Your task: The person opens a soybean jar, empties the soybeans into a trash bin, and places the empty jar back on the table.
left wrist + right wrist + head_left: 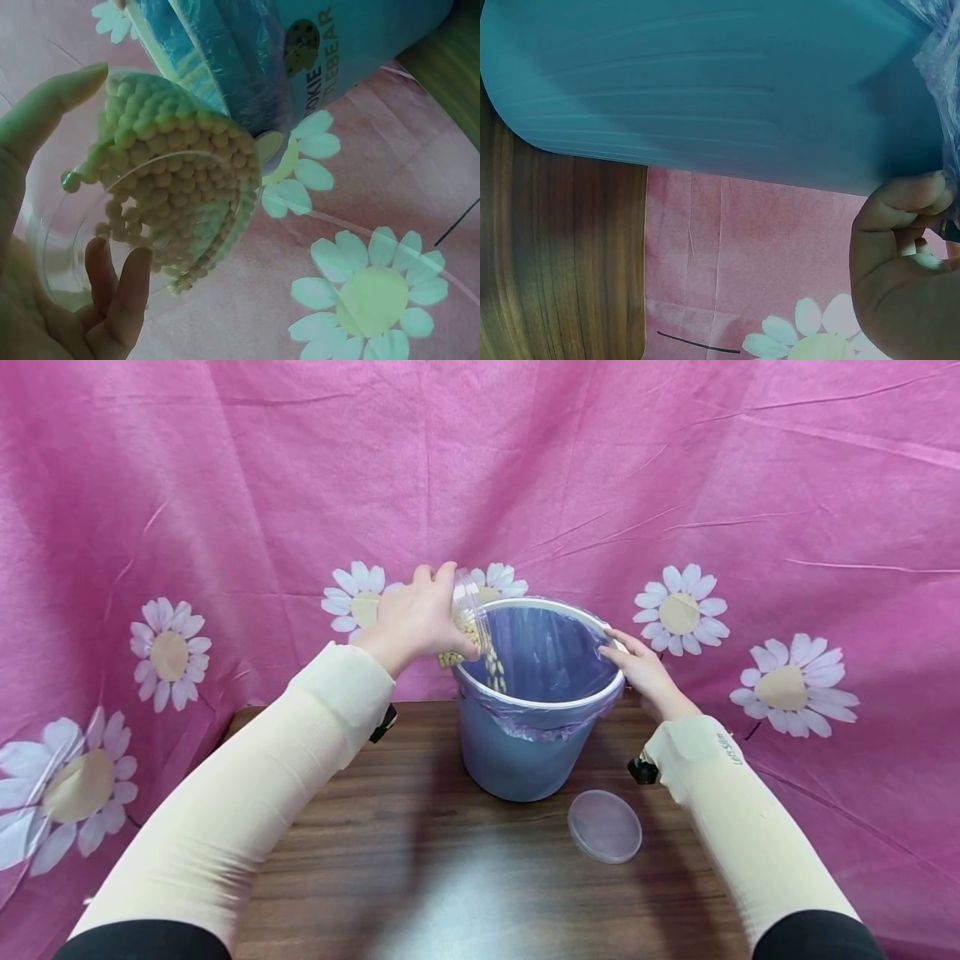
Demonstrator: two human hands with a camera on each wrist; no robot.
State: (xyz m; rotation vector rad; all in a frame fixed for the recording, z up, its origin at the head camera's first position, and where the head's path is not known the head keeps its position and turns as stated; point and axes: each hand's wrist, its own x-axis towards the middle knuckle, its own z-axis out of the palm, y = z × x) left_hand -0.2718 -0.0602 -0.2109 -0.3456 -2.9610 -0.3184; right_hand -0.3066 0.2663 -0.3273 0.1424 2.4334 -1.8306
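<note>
My left hand [420, 620] grips a clear plastic jar [467, 590], tilted on its side at the left rim of a blue trash can [517, 760]. Small round beige balls [494, 670] spill from its mouth into the can. In the left wrist view, many beige balls [187, 150] lie heaped inside the jar, with thumb and fingers around it. My right hand [647, 675] holds the can's white rim at the right, its fingers over the edge. A thin translucent bag [540, 643] lines the can and folds out over the rim.
A round translucent lid [604, 827] lies on the brown wooden table [337, 860], in front of the can and to its right. Behind the table hangs a pink cloth [570, 460] with white daisies.
</note>
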